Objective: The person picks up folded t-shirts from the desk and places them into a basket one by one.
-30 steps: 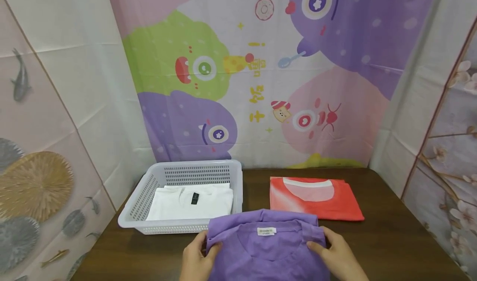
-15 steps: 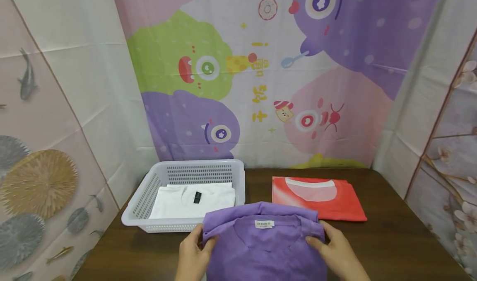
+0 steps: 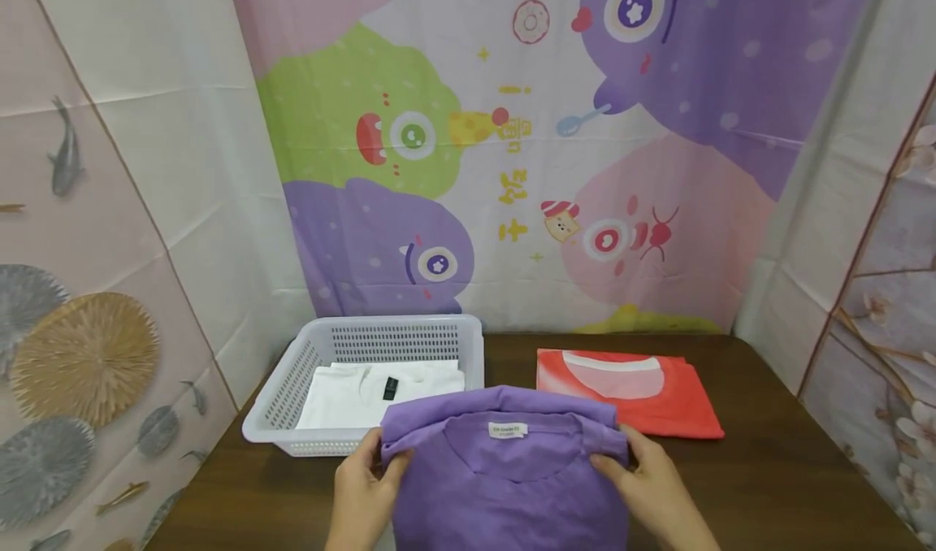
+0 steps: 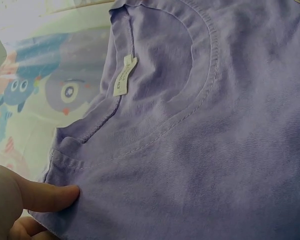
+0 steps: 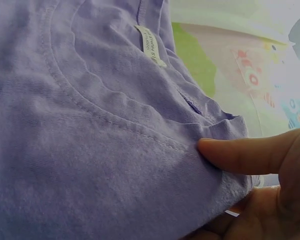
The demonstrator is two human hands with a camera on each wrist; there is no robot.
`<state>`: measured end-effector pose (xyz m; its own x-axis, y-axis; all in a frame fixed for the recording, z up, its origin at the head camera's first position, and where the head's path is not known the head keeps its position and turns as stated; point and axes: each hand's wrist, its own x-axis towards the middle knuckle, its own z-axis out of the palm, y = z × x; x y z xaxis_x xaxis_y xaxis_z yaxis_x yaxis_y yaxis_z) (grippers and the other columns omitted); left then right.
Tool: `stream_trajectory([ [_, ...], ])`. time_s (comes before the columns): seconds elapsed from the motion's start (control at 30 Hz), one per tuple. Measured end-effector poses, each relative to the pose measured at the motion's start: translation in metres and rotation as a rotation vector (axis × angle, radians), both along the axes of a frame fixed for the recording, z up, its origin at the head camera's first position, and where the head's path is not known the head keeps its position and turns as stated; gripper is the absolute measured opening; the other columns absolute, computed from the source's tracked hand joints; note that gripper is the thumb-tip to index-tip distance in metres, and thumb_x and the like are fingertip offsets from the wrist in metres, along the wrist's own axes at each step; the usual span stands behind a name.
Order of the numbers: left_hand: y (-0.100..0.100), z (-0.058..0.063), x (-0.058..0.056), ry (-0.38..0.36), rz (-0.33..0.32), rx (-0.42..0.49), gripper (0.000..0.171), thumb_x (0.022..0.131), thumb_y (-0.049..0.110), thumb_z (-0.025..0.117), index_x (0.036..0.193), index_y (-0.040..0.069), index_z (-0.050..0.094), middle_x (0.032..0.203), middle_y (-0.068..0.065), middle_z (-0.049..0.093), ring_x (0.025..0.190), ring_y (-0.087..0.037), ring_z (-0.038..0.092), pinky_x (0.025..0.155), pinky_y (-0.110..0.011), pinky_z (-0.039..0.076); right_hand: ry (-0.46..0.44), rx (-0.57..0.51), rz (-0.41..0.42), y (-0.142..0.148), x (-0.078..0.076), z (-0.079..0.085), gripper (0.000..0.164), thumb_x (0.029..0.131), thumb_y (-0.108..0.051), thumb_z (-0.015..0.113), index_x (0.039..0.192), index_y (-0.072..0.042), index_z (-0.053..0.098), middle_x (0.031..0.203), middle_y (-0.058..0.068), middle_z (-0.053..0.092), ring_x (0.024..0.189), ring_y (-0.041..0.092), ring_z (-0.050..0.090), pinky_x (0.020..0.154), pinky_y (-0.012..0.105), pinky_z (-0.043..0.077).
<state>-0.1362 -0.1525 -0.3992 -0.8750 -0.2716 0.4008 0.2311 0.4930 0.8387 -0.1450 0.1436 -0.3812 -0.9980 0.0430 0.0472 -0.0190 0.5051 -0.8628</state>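
Left hand (image 3: 361,482) and right hand (image 3: 654,486) are pinching a purple shirt (image 3: 512,502) by its two shoulders, its neckline facing up and a pale label (image 3: 508,430) showing inside the collar. Farther back on the brown table (image 3: 790,470), a light perforated basket (image 3: 395,344) is holding a folded white shirt (image 3: 340,405), which is lying flat with a black tag (image 3: 391,388) at its neck. From the head view, the purple shirt is covering the basket's near right corner; whether the two are touching cannot be told. Each thumb is pressing on the front of the cloth, with fingers curling behind, partly hidden. Right of the basket, a folded red garment (image 3: 680,396) is lying on the table.
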Motion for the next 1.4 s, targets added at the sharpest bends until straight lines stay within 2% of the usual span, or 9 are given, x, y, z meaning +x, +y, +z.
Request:
stream_trajectory([
  [0.23,-0.010,0.009,-0.001,0.034,0.015,-0.001,0.017,0.080,-0.001,0.071,0.096,-0.002,0.066,0.089,-0.017,0.073,0.075,0.011,0.056,0.065,-0.014,0.052,0.085,0.001,0.007,-0.010,0.001,0.004,0.034,0.083,-0.009,0.072,0.115,-0.003,0.063,0.110,0.011,0.069,0.088,-0.002,0.056,0.078,0.022,0.050],
  [0.47,-0.021,0.020,-0.004,0.081,0.026,-0.008,0.015,0.079,-0.004,0.071,0.094,-0.004,0.066,0.088,-0.018,0.073,0.076,0.010,0.056,0.066,-0.011,0.051,0.154,0.040,0.021,-0.021,-0.004,0.012,0.038,0.083,-0.011,0.071,0.119,-0.003,0.063,0.113,0.012,0.069,0.094,0.005,0.059,0.082,0.025,0.051],
  [0.73,-0.036,0.031,-0.006,0.052,0.072,0.011,0.017,0.082,-0.002,0.069,0.098,-0.005,0.065,0.092,-0.022,0.072,0.074,0.013,0.054,0.065,-0.011,0.051,0.189,-0.072,0.062,-0.041,-0.010,0.022,0.037,0.083,-0.004,0.069,0.119,-0.001,0.061,0.109,0.014,0.069,0.087,0.009,0.062,0.073,0.022,0.052],
  [0.93,-0.049,0.040,-0.008,0.046,0.118,0.000,0.017,0.083,-0.001,0.068,0.099,-0.004,0.065,0.093,-0.021,0.071,0.073,0.013,0.053,0.064,-0.010,0.049,0.210,-0.070,0.074,-0.056,-0.014,0.033,0.036,0.084,-0.005,0.068,0.120,-0.004,0.062,0.111,0.015,0.069,0.097,0.021,0.065,0.079,0.035,0.056],
  [1.0,-0.054,0.045,-0.010,0.059,0.126,-0.005,0.017,0.084,-0.001,0.068,0.100,-0.005,0.064,0.093,-0.022,0.071,0.073,0.013,0.052,0.064,-0.009,0.048,0.224,-0.062,0.073,-0.061,-0.017,0.038,0.034,0.083,-0.005,0.067,0.117,-0.005,0.063,0.109,0.014,0.070,0.097,0.022,0.065,0.079,0.035,0.056],
  [1.1,-0.061,0.052,-0.013,0.076,0.136,-0.018,0.017,0.085,0.000,0.067,0.100,-0.006,0.063,0.093,-0.022,0.070,0.073,0.013,0.052,0.064,-0.008,0.046,0.244,-0.037,0.061,-0.068,-0.020,0.044,0.024,0.083,-0.007,0.068,0.106,-0.005,0.064,0.097,0.012,0.070,0.088,0.019,0.063,0.072,0.029,0.052],
  [1.27,-0.073,0.063,-0.016,0.098,0.178,-0.074,0.016,0.086,0.002,0.067,0.100,-0.005,0.063,0.089,-0.020,0.069,0.069,0.011,0.049,0.061,-0.009,0.043,0.289,-0.020,0.072,-0.081,-0.026,0.054,0.022,0.085,-0.008,0.066,0.106,-0.004,0.063,0.095,0.012,0.069,0.085,0.018,0.061,0.070,0.029,0.049],
  [1.4,-0.081,0.071,-0.017,0.105,0.201,-0.101,0.017,0.087,0.003,0.066,0.101,-0.005,0.062,0.088,-0.021,0.069,0.067,0.011,0.048,0.059,-0.009,0.042,0.331,-0.013,0.079,-0.092,-0.032,0.061,0.016,0.085,-0.005,0.065,0.100,-0.004,0.063,0.085,0.009,0.063,0.078,0.016,0.054,0.066,0.025,0.044],
])
